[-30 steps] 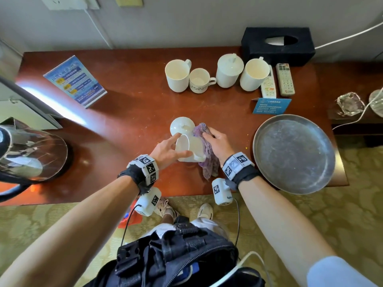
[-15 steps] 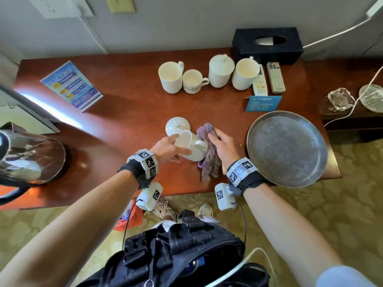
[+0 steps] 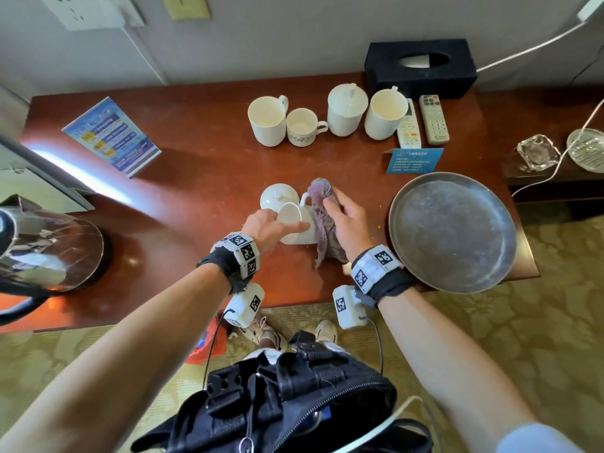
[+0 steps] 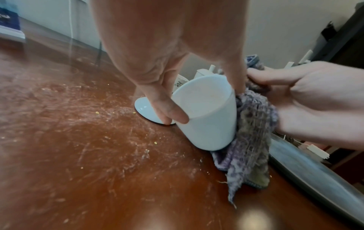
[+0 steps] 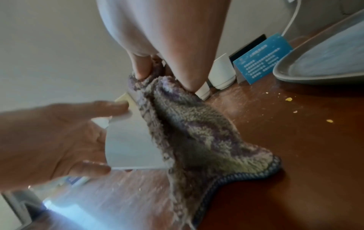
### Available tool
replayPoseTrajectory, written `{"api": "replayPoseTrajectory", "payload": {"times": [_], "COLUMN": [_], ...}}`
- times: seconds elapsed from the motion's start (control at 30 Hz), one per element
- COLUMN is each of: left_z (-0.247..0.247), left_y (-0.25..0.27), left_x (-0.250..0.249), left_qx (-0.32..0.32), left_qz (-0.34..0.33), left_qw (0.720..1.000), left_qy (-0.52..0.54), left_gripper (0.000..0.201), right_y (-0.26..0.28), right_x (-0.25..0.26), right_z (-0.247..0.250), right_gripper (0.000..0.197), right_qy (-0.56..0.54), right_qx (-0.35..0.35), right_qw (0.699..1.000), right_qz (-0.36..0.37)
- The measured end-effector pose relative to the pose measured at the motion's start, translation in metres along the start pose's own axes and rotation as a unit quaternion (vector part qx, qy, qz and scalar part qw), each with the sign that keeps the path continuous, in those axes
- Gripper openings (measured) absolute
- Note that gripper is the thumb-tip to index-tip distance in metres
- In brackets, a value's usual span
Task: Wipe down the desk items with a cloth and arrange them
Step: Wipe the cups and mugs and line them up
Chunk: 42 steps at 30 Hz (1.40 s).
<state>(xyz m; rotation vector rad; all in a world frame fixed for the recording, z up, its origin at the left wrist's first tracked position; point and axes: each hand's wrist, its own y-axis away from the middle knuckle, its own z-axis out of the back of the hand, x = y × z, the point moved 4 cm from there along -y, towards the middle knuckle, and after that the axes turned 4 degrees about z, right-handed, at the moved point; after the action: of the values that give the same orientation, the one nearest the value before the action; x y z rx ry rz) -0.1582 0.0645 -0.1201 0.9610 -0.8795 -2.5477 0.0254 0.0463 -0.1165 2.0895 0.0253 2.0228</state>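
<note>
A white mug (image 3: 298,226) (image 4: 206,115) (image 5: 130,144) is tilted above the desk's front middle, mouth toward me. My left hand (image 3: 271,223) (image 4: 167,96) grips it by the rim, thumb on one side and fingers on the other. My right hand (image 3: 343,220) (image 5: 157,66) holds a purple-grey cloth (image 3: 323,223) (image 4: 250,140) (image 5: 189,133) against the mug's right side; the cloth's tail hangs to the desk. The mug's white lid (image 3: 279,197) (image 4: 145,111) lies on the desk just behind.
At the back stand several white mugs (image 3: 268,120), two remotes (image 3: 433,119), a black tissue box (image 3: 421,68) and a blue card (image 3: 413,160). A round metal tray (image 3: 452,232) overhangs the front right edge. A blue leaflet stand (image 3: 109,135) is back left, a kettle (image 3: 42,250) far left.
The mug has turned in my left hand, its handle swinging from the right side to the far side. My right hand and cloth have slid up along the mug's side.
</note>
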Motion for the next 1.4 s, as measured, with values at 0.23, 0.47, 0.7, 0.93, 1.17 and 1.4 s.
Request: {"api": "replayPoseTrajectory", "payload": {"times": [0.23, 0.47, 0.7, 0.93, 1.17, 1.4], "left_z": [-0.012, -0.012, -0.013, -0.012, -0.011, -0.014], "left_y": [0.001, -0.002, -0.001, -0.001, -0.005, -0.002], "left_x": [0.012, 0.01, 0.007, 0.005, 0.007, 0.003], "left_qx": [0.051, 0.025, 0.053, 0.072, 0.046, 0.029], "left_qz": [-0.039, -0.035, -0.062, -0.055, -0.03, -0.036], "left_qw": [0.996, 0.999, 0.993, 0.992, 0.996, 0.995], "left_qy": [0.058, 0.024, 0.088, 0.083, 0.065, 0.086], "left_gripper": [0.112, 0.103, 0.049, 0.112, 0.068, 0.082], "right_y": [-0.001, -0.005, 0.035, 0.002, -0.006, 0.004], "right_x": [-0.016, -0.013, -0.014, -0.027, -0.024, -0.02], "right_z": [-0.016, -0.017, -0.01, -0.009, -0.013, -0.001], "right_gripper": [0.044, 0.043, 0.037, 0.035, 0.03, 0.04], "right_qy": [0.08, 0.128, 0.098, 0.098, 0.024, 0.113], "right_qx": [0.08, 0.093, 0.131, 0.02, -0.049, -0.018], "right_qw": [0.994, 0.987, 0.985, 0.995, 0.998, 0.993], "right_qz": [0.01, 0.011, 0.048, 0.01, -0.041, -0.006]}}
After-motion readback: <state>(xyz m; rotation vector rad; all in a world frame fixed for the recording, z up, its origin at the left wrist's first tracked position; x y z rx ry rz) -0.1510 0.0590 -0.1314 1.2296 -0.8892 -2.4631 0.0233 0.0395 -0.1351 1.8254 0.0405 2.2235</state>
